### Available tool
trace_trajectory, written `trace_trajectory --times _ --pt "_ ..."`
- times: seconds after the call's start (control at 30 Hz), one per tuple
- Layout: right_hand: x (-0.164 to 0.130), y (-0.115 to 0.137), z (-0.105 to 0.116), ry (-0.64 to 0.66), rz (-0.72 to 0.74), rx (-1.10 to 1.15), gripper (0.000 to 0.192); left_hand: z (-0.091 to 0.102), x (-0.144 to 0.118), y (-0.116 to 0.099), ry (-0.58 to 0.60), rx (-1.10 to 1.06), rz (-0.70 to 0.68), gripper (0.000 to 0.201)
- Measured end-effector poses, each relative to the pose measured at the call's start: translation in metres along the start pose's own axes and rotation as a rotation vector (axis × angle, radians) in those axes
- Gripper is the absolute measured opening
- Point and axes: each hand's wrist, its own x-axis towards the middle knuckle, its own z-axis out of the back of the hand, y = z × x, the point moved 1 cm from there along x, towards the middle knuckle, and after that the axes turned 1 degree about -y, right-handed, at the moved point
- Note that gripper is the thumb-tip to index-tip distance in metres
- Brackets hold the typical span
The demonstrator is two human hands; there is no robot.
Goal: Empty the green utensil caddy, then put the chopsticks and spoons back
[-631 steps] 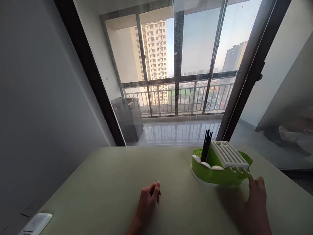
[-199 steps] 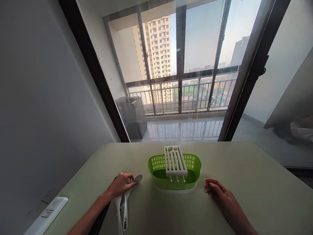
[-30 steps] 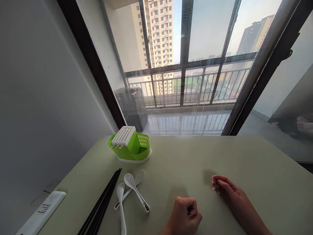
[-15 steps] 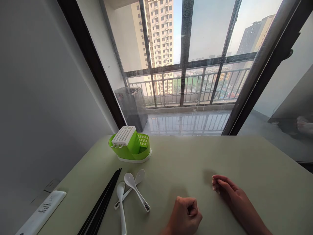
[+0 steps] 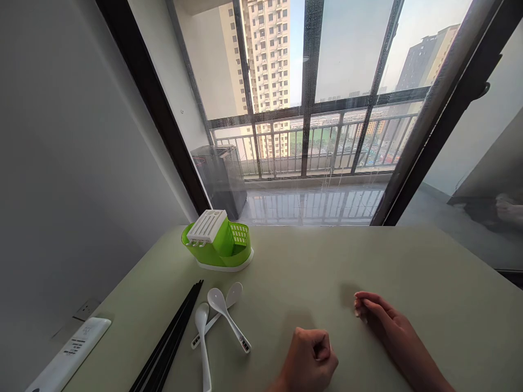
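My left hand point(image 5: 307, 359) is curled into a fist above the near edge of the table, and nothing shows in it. To the right, my right hand point(image 5: 386, 321) hovers over the tabletop with its fingers loosely bent and the thumb alongside; I see nothing in it. Left of the fist lie three white spoons: one spoon point(image 5: 229, 314) crosses over a second spoon point(image 5: 233, 295), and a third spoon point(image 5: 202, 332) lies nearest me. Several black chopsticks point(image 5: 174, 337) lie in a bundle beside the spoons, apart from both hands.
A green utensil caddy point(image 5: 220, 247) with a white slotted top stands at the table's far left. The pale table point(image 5: 310, 261) reaches a glass door ahead. A white power strip or similar long device point(image 5: 73, 351) lies at the left edge by the wall point(image 5: 81, 163).
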Motion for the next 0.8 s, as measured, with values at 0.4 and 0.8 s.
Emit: trace_trajectory --times 0.4,0.8 --pt "-0.0010 0.0026 -0.0015 -0.004 0.005 -0.008 0.039 -0.0004 0.0007 0.0002 -0.005 0.007 -0.003 0.034" --pt "-0.0018 0.0011 -0.0005 0.008 0.009 -0.011 0.037 -0.0021 0.0013 -0.0012 -0.016 0.014 0.013 0.035"
